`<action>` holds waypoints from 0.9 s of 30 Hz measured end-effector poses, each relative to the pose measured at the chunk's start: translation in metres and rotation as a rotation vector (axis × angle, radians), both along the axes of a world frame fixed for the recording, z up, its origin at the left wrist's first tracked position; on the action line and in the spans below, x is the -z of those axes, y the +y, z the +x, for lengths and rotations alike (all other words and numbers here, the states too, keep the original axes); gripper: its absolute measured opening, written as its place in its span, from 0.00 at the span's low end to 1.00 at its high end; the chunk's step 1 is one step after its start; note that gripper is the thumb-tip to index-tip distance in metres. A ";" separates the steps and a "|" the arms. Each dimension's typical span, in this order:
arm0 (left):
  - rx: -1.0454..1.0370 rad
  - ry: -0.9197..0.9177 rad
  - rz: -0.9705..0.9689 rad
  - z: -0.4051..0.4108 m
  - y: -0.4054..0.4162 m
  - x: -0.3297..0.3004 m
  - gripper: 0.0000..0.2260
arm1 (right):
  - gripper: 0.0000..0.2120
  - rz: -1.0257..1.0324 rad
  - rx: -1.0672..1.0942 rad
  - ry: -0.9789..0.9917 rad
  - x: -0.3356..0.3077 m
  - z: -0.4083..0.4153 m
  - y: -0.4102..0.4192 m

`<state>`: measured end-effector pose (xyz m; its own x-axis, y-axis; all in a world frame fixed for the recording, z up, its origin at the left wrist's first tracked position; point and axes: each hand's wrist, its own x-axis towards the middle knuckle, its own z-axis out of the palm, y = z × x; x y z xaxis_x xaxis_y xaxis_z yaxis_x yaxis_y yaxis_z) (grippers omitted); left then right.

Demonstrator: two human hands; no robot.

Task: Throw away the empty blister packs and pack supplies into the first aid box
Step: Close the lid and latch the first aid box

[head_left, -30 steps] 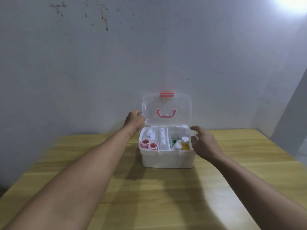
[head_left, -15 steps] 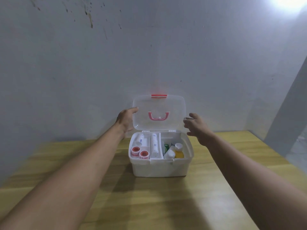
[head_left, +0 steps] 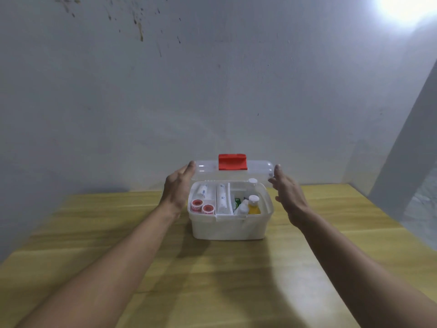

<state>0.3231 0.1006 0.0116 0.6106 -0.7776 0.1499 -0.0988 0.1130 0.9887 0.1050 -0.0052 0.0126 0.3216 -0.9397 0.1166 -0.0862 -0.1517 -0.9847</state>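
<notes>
The white first aid box [head_left: 229,228] stands on the wooden table [head_left: 212,285] in front of the wall. Its clear lid [head_left: 258,167] with a red latch [head_left: 233,162] is tipped forward, half lowered over the box. My left hand [head_left: 178,189] grips the lid's left end and my right hand [head_left: 287,192] its right end, fingers stretched along the sides. Inside lie two red tape rolls [head_left: 196,204], white bandage rolls [head_left: 221,197], a yellow bottle [head_left: 254,207] with a white cap and white bottles [head_left: 252,184].
The grey wall [head_left: 212,102] rises right behind the box. A bright lamp [head_left: 406,5] glares at the top right. The table's right edge [head_left: 387,216] drops off beside a grey floor. No blister packs are in view.
The lid stood upright; now it has swung forward and down. My right hand went from the box's contents to the lid's right end, and my left hand followed the lid down.
</notes>
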 end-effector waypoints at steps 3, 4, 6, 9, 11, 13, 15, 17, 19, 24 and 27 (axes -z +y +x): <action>-0.008 -0.059 0.009 -0.011 0.015 0.013 0.25 | 0.22 -0.017 -0.007 0.010 0.009 -0.007 0.013; -0.009 -0.072 0.021 -0.013 0.018 0.018 0.24 | 0.21 -0.030 -0.009 0.031 0.013 -0.009 0.016; -0.014 -0.112 0.070 -0.016 0.023 0.026 0.24 | 0.21 -0.053 -0.015 0.094 0.021 -0.013 0.023; -0.042 -0.228 0.214 -0.018 0.030 0.036 0.37 | 0.26 -0.114 -0.042 0.217 0.038 -0.016 0.023; -0.060 -0.337 0.285 -0.021 0.032 0.034 0.31 | 0.25 -0.160 -0.036 0.278 0.041 -0.016 0.025; -0.084 -0.469 0.318 -0.024 0.034 0.026 0.19 | 0.23 -0.232 0.005 0.343 0.038 -0.013 0.027; -0.052 -0.614 0.363 -0.025 0.032 0.020 0.24 | 0.19 -0.353 0.053 0.442 0.036 -0.009 0.027; 0.013 -0.778 0.407 -0.024 0.029 0.017 0.29 | 0.19 -0.470 0.065 0.516 0.033 -0.006 0.027; 0.097 -0.854 0.449 -0.022 0.026 0.016 0.28 | 0.19 -0.593 0.009 0.561 0.029 -0.003 0.031; 0.123 -0.813 0.390 -0.017 0.025 0.019 0.27 | 0.13 -0.667 -0.150 0.517 0.029 0.005 0.043; 0.103 -0.845 0.400 -0.021 0.026 0.019 0.26 | 0.11 -0.588 -0.158 0.441 0.027 0.005 0.044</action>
<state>0.3023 0.1262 -0.0072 0.3469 -0.9112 0.2221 -0.8100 -0.1716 0.5608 0.1104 0.0389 -0.0146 0.5809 -0.7005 0.4145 -0.3869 -0.6857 -0.6166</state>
